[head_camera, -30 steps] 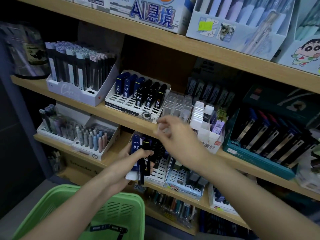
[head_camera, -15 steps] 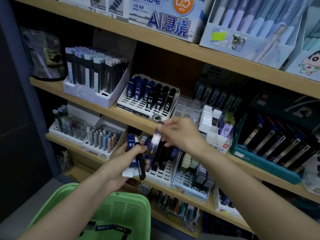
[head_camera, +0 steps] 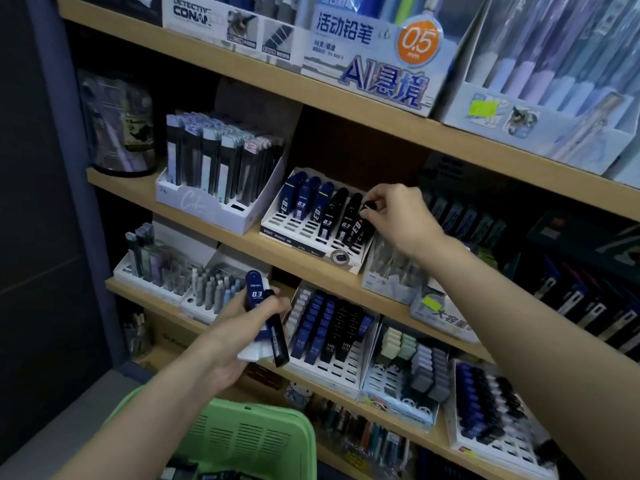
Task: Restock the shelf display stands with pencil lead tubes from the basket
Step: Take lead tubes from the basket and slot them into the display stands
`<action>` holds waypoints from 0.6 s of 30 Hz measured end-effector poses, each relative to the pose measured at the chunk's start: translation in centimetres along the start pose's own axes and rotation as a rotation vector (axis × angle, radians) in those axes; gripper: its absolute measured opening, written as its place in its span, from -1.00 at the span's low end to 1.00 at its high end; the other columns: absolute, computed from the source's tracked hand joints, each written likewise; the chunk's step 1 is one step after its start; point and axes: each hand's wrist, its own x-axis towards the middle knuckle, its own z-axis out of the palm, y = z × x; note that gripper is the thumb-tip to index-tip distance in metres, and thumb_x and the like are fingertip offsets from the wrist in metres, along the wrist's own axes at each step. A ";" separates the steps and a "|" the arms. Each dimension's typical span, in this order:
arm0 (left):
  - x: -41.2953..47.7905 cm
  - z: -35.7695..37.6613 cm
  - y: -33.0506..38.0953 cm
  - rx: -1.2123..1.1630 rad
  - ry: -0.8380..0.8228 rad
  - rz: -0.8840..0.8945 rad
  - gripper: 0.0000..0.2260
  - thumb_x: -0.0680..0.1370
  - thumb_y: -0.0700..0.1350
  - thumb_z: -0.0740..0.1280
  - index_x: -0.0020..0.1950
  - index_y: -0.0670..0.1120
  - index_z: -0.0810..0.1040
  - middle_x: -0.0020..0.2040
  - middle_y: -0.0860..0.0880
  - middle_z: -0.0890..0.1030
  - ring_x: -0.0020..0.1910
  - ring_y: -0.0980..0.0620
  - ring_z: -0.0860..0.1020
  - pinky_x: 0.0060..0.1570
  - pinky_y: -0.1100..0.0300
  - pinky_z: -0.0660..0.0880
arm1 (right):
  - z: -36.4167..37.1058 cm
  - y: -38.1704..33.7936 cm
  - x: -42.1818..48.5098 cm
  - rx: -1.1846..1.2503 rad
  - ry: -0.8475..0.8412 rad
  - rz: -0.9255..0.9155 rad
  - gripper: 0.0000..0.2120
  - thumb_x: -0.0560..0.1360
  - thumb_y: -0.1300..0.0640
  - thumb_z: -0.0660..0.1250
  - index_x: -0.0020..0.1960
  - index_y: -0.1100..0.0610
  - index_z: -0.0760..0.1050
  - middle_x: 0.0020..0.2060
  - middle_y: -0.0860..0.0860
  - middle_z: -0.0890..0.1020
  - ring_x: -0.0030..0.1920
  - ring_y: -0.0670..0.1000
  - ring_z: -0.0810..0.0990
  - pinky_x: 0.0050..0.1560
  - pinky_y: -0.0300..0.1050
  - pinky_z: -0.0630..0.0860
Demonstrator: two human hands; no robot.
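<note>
My left hand (head_camera: 239, 336) grips a bundle of pencil lead tubes (head_camera: 263, 317), blue, black and white, held low in front of the shelves. My right hand (head_camera: 394, 216) reaches up to the white slotted display stand (head_camera: 301, 237) on the middle shelf and pinches the top of a black lead tube (head_camera: 360, 223) standing at the stand's right end. Blue and black tubes fill the stand's back row. The green basket (head_camera: 242, 434) sits below my left forearm, with a few dark tubes at its bottom.
A second slotted stand (head_camera: 332, 368) with blue and black tubes is on the lower shelf. A white box of tall lead cases (head_camera: 221, 174) stands left of the target stand. Eraser trays (head_camera: 408, 379) and pen boxes crowd the right. A dark wall panel bounds the left.
My right hand took a black tube from the bundle and rose to the right end of the upper stand. The left hand kept its bundle. The camera tilted up.
</note>
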 end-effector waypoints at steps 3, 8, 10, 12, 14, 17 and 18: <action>0.5 -0.4 0.9 0.008 0.014 0.013 -0.57 0.18 -0.03 0.52 0.02 -0.04 0.57 0.10 -0.13 0.61 0.23 -0.19 0.48 0.36 -0.17 0.27 | 0.0 0.2 0.6 -0.038 -0.032 -0.008 -0.75 0.54 0.16 0.33 0.19 0.20 0.53 -0.17 0.11 0.59 -0.19 0.09 0.59 -0.09 0.02 0.58; 2.0 -0.8 1.4 0.037 0.025 0.049 -0.87 0.43 -0.13 0.44 -0.05 -0.05 0.57 -0.04 -0.06 0.65 0.05 -0.12 0.54 0.37 -0.19 0.26 | 0.1 0.9 0.8 -0.103 -0.046 -0.016 -0.75 0.54 0.17 0.32 0.20 0.19 0.54 -0.20 0.11 0.60 -0.19 0.08 0.59 -0.10 -0.03 0.57; 2.3 -0.6 1.5 0.049 0.020 0.054 -0.87 0.44 -0.13 0.44 -0.05 -0.07 0.56 -0.06 -0.07 0.65 -0.05 -0.08 0.55 0.37 -0.17 0.26 | 0.1 1.3 0.8 -0.067 -0.049 -0.003 -0.78 0.53 0.15 0.34 0.16 0.17 0.56 -0.17 0.08 0.58 -0.14 0.01 0.55 -0.10 -0.17 0.48; 2.5 -0.4 1.4 0.042 0.010 0.047 -0.84 0.40 -0.11 0.47 -0.07 -0.05 0.57 -0.01 -0.08 0.64 0.00 -0.11 0.55 0.38 -0.18 0.25 | 0.2 1.6 0.9 -0.037 -0.080 0.003 -0.81 0.52 0.15 0.36 0.12 0.15 0.58 -0.11 0.08 0.59 -0.07 -0.03 0.52 -0.07 -0.25 0.40; 2.7 -0.3 1.2 0.054 0.008 0.029 -0.81 0.35 -0.06 0.52 -0.10 0.00 0.59 0.05 -0.07 0.63 0.13 -0.14 0.53 0.38 -0.18 0.23 | 0.3 1.7 0.8 -0.039 -0.111 -0.011 -0.83 0.51 0.14 0.37 0.09 0.13 0.60 -0.05 0.08 0.61 -0.05 -0.04 0.51 -0.05 -0.25 0.39; 2.9 -0.2 0.9 0.049 0.006 0.025 -0.85 0.40 -0.10 0.47 -0.08 -0.03 0.58 0.06 -0.08 0.63 0.16 -0.15 0.53 0.37 -0.15 0.28 | 0.3 1.5 1.0 -0.051 -0.106 -0.019 -0.80 0.48 0.14 0.40 0.10 0.13 0.61 0.04 0.11 0.63 0.03 0.03 0.56 0.07 -0.14 0.48; 3.0 -0.2 0.8 0.050 0.007 0.023 -0.86 0.40 -0.11 0.46 -0.07 -0.05 0.57 0.05 -0.08 0.63 0.16 -0.15 0.53 0.36 -0.15 0.28 | 0.3 1.5 1.2 -0.061 -0.101 -0.015 -0.78 0.48 0.15 0.41 0.12 0.14 0.61 0.08 0.12 0.62 0.07 0.06 0.57 0.13 -0.10 0.49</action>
